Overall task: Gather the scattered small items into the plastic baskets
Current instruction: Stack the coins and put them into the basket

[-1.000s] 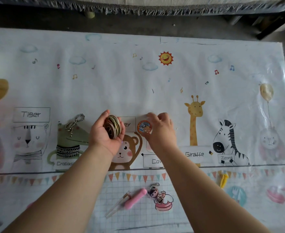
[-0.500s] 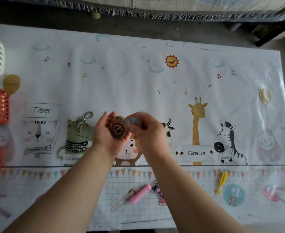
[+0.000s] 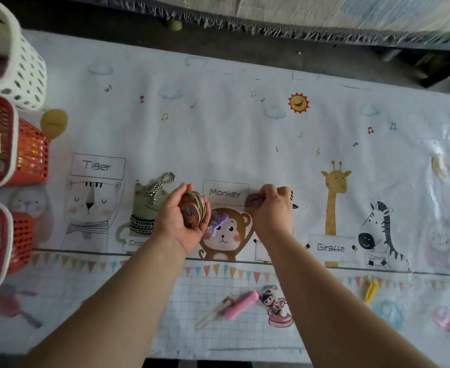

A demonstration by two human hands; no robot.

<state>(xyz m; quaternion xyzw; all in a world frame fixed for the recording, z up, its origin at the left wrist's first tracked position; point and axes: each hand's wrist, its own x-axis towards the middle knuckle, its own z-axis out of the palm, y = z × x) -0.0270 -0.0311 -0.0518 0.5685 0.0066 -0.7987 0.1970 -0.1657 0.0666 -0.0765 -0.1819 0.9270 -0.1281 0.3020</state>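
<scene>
the left grip (image 3: 181,221) sits palm-up over the middle of the bench (image 3: 218,134), fingers curled round a stack of round discs (image 3: 192,212) held on edge. just to its right, the right grip (image 3: 271,208) pinches a small dark round piece (image 3: 254,200) at its fingertips. that piece is too blurred to name, though it looks like one more disc.

the step in hand seems to be adding that piece to the stack. to do it well, bring it flat against the outer face of the stack and let the left thumb clamp it before the right fingers let go. a stack on edge will fan out and spill if the hold loosens.

the baskets stand along the left edge: a white basket (image 3: 19,62) at the far corner and two orange baskets (image 3: 30,152) nearer in. the full stack is best carried there low and tipped in together.

more is left to gather:
- a purple tie (image 3: 218,221) just beside the left grip
- a bead chain (image 3: 160,185) towards the left
- a pink tool (image 3: 231,305) and a doll keyring (image 3: 274,305) by the near edge
- a yellow clip (image 3: 369,292) further right along that edge — well apart from the rest
</scene>
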